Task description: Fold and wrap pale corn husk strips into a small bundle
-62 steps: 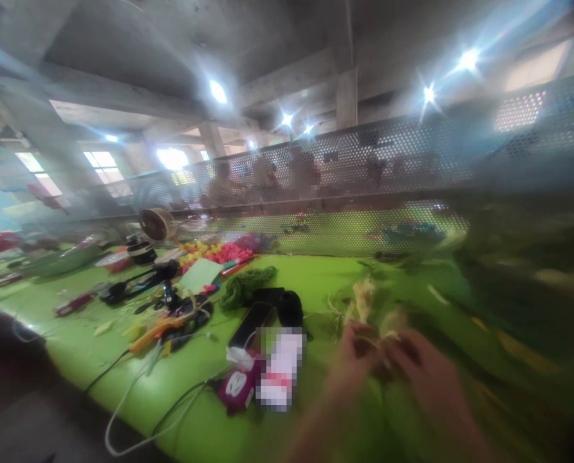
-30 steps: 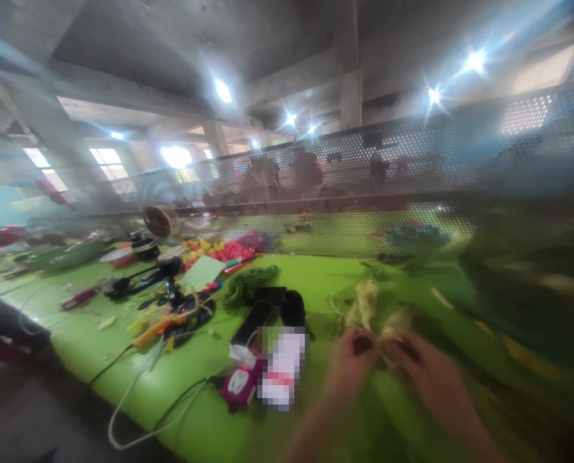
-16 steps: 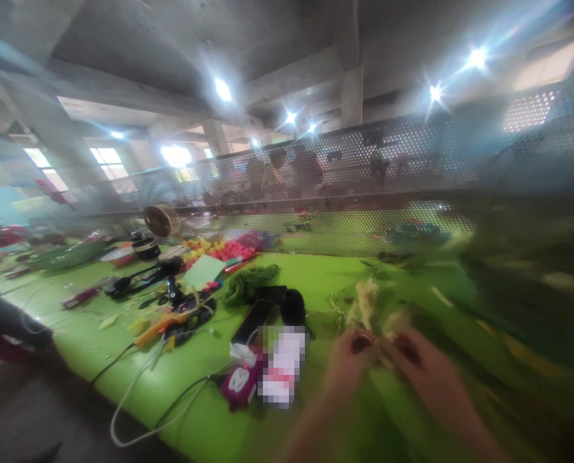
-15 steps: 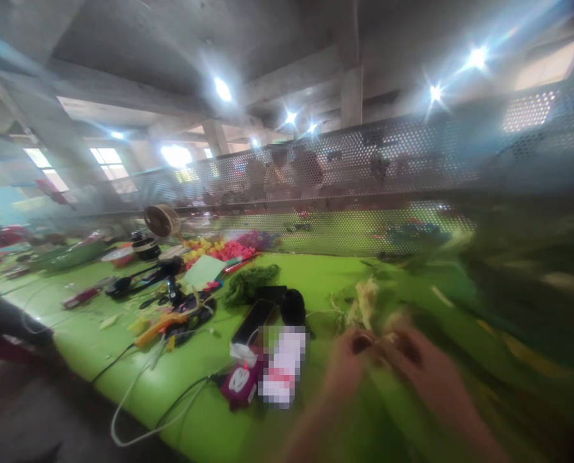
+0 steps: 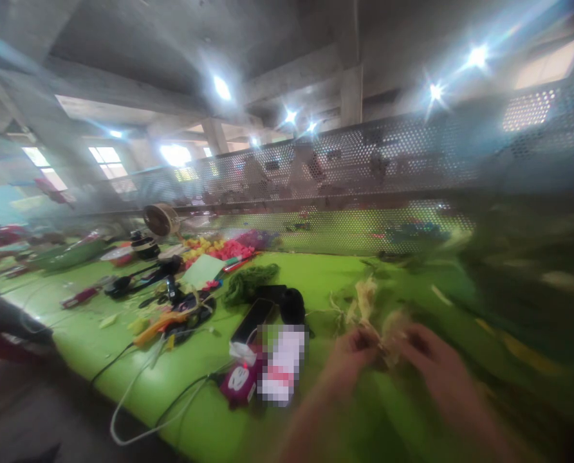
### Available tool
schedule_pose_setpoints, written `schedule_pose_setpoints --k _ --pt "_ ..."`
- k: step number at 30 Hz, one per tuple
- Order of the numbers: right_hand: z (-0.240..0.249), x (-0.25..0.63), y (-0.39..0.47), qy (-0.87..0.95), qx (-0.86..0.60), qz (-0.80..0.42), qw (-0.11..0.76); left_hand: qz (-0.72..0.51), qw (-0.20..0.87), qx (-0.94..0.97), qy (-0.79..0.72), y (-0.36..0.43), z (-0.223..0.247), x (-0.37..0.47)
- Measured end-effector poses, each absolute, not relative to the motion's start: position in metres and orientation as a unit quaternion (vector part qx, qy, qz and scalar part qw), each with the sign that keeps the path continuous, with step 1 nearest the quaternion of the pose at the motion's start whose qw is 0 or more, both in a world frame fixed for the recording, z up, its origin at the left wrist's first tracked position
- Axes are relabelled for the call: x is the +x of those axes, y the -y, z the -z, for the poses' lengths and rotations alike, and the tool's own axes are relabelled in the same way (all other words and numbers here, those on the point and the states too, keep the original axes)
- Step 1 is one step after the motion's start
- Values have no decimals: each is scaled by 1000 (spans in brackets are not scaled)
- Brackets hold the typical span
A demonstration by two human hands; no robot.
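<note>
Low at the right of the head view, both hands meet over the green tabletop (image 5: 316,263). My left hand (image 5: 351,357) is closed in a pinch on a pale, straw-coloured papery piece (image 5: 388,350). My right hand (image 5: 429,354) pinches the same pale piece from the other side; blur hides its exact shape. Just beyond my left hand lies a crumpled pale yellow papery bunch (image 5: 365,299) with thin strands. It is too blurred to tell whether this bunch joins the held piece.
Left of my hands lie a black phone (image 5: 253,320), a round black object (image 5: 293,306), a purple pouch (image 5: 241,384) and green yarn-like material (image 5: 251,283). An orange-handled glue gun (image 5: 159,329) trails a cord. A perforated metal screen (image 5: 364,167) stands behind; dark leafy material fills the right.
My hands have moved slightly apart, my right hand a little to the right. More of the pale piece shows between the fingers. Things on the table keep their places.
</note>
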State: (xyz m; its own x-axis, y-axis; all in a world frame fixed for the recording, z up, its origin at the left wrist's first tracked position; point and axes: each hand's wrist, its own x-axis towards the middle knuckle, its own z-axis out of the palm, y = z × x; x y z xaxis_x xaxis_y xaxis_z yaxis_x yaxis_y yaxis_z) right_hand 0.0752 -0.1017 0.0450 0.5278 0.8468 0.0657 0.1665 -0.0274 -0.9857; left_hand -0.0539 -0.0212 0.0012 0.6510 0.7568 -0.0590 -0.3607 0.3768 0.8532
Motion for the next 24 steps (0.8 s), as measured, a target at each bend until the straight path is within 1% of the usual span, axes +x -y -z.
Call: schedule_pose_setpoints --k 5,9,13,20,24 --pt "-47 75 102 362 -624 -324 612 -356 777 460 -240 20 6 -53" --pt "-52 74 100 357 -636 -325 602 -361 769 463 -252 20 8 -51" --pt "-54 73 98 356 -656 -318 584 -356 786 441 -248 21 6 -52" --pt "-42 76 95 403 -652 -339 546 -364 797 419 -238 21 6 -55" --pt "-40 80 95 388 -659 -341 547 -361 798 407 -262 20 9 -54"
